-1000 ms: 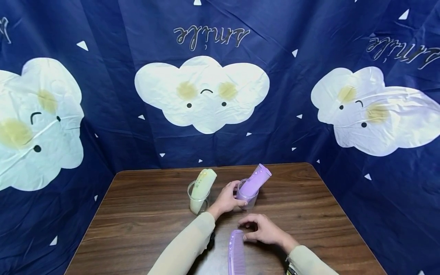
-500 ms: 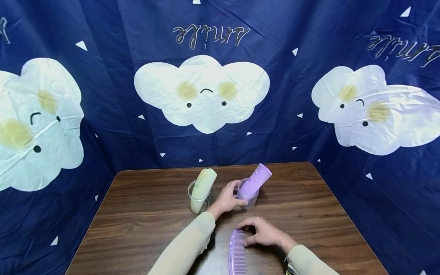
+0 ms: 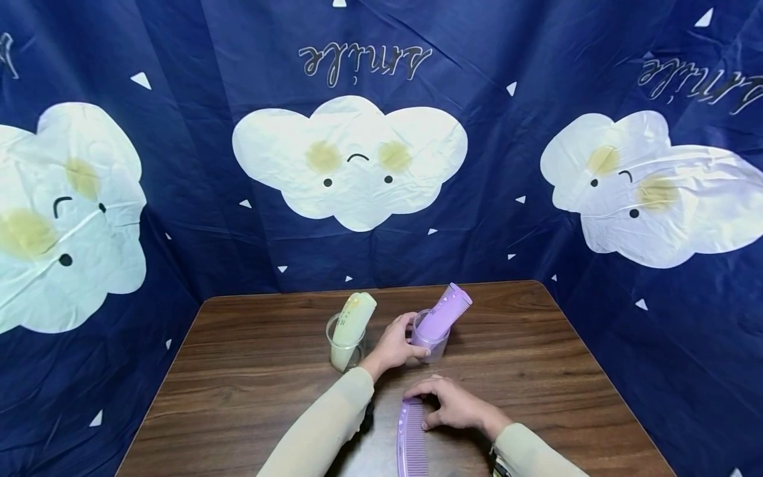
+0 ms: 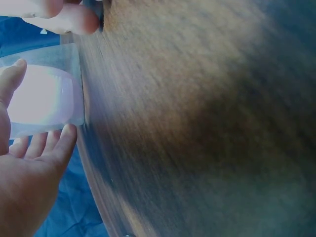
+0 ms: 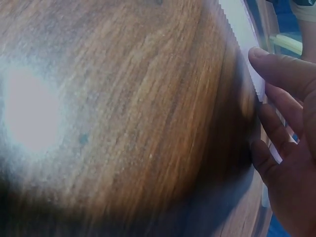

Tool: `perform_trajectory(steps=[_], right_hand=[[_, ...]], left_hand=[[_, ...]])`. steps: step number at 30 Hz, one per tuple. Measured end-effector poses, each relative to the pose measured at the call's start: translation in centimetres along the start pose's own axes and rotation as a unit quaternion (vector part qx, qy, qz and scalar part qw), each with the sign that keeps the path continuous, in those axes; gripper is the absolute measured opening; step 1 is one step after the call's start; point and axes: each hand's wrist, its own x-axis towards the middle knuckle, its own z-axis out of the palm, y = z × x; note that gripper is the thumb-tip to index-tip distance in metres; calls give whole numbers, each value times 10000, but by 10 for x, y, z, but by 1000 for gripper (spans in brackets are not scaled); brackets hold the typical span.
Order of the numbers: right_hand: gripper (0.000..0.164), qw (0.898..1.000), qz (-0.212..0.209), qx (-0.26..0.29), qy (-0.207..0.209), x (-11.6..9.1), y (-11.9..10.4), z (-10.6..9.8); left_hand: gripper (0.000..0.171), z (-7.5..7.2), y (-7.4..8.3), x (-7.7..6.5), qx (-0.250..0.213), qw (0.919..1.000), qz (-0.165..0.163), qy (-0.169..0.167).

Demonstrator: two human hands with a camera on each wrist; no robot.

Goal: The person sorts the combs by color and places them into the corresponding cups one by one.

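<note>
In the head view, my left hand [image 3: 395, 343] grips a clear plastic cup [image 3: 430, 351] that holds purple combs [image 3: 442, 311] leaning right. The left wrist view shows the thumb and fingers on opposite sides of this cup [image 4: 74, 89]. Nearer to me, a single purple comb [image 3: 411, 437] lies on the table, its lower end cut off by the frame. My right hand [image 3: 456, 403] pinches its far end, thumb at the toothed side and forefinger at the tip. From the right wrist, the thumb touches the comb [image 5: 243, 34]; the other fingers are partly hidden behind it.
A second clear cup [image 3: 331, 341] with pale green combs [image 3: 354, 318] stands left of my left hand. The brown wooden table [image 3: 238, 397] ends at a dark blue curtain [image 3: 191, 199] printed with white clouds.
My right hand has moved slightly left, bringing its fingers around the far end of the lying comb. My left hand and the cup have stayed where they were.
</note>
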Motion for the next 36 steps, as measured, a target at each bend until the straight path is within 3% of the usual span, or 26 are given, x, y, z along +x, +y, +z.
perform_trajectory(steps=[6,13,22,26,36], right_hand=[[57,10000,2,-48,64,1,0,2],[60,9988,-368,-282,-128,2,-2,-1],[58,9982,-65,-230,-542,0,-4,-1],[55,9985,48,-160,-521,0,-3,-2],[46,9994,-131,-120,-285,2,-2,-4]], left_hand=[[83,0,-1,0,-8,10000,-10,1],[83,0,-1,1,-56,10000,-6,-1],[82,1,-2,1,-46,10000,-25,-8],[82,1,-2,1,-62,10000,3,-2],[82,1,-3,1,-89,10000,-38,-26]])
